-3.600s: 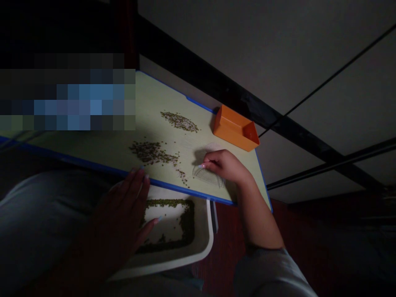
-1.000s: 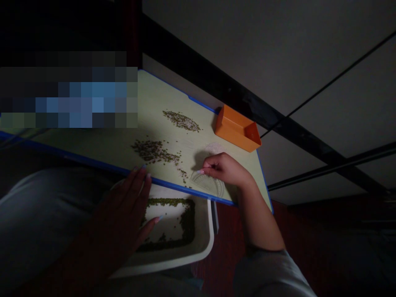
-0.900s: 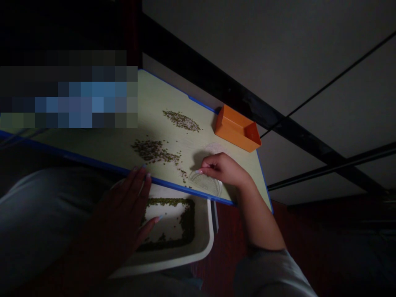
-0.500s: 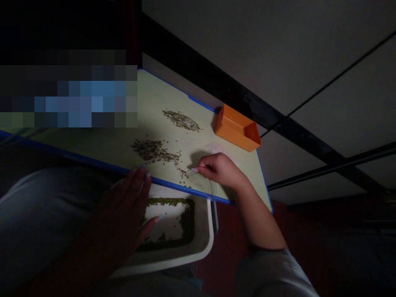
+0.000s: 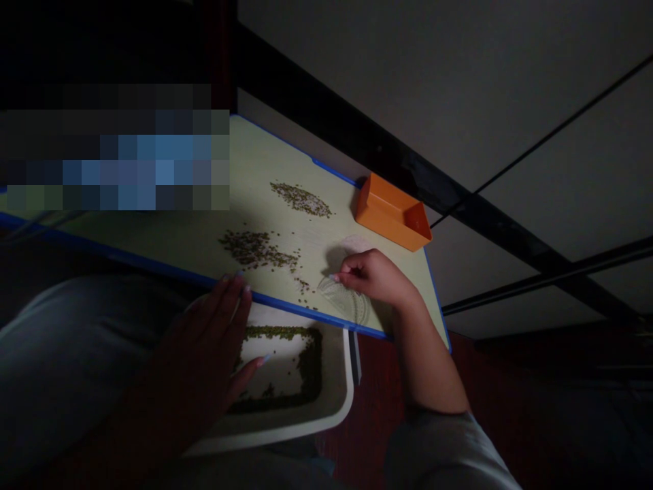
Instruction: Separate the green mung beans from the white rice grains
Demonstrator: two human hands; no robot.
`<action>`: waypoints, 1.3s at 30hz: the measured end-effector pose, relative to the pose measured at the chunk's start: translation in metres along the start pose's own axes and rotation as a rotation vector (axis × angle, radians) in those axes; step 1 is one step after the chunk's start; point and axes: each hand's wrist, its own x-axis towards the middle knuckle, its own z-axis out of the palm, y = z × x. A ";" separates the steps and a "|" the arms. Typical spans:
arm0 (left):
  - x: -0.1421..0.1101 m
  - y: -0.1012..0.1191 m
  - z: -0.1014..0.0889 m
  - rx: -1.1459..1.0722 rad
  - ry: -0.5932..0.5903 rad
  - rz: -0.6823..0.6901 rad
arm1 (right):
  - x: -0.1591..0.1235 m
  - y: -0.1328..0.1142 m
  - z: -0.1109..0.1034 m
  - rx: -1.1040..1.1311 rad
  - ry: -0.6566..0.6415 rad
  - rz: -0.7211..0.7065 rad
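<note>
Two piles of small green-brown seeds lie on the surface [image 5: 255,156], your right hand [image 5: 375,273] grasping a clear plastic protractor [image 5: 341,298] near them.
You pinch the protractor between thumb and fingers by its edge, its curved side toward the surface's blue rim [image 5: 321,316]. Your left hand [image 5: 204,333] is released, fingers extended at that rim and thumb over a white plastic tub [image 5: 349,374] that holds green seeds [image 5: 310,374] around its floor. The near pile [image 5: 252,249] trails toward the protractor; the far pile [image 5: 302,199] sits apart, between it and the surface's far edge. An open orange plastic box [image 5: 390,229] stands beyond your right hand.
</note>
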 end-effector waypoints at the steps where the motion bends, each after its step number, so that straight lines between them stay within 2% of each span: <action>1: 0.000 0.000 0.000 -0.004 -0.001 -0.002 | 0.000 0.000 0.000 -0.001 0.004 0.002; 16: 0.000 0.000 0.001 -0.014 0.006 0.002 | 0.004 -0.011 0.005 0.019 -0.040 -0.095; 28: 0.001 0.001 0.000 -0.009 -0.002 -0.010 | 0.007 -0.012 0.010 -0.059 0.025 -0.075; 39: -0.001 0.001 0.002 -0.013 0.003 -0.007 | 0.007 -0.008 0.008 0.012 -0.045 -0.153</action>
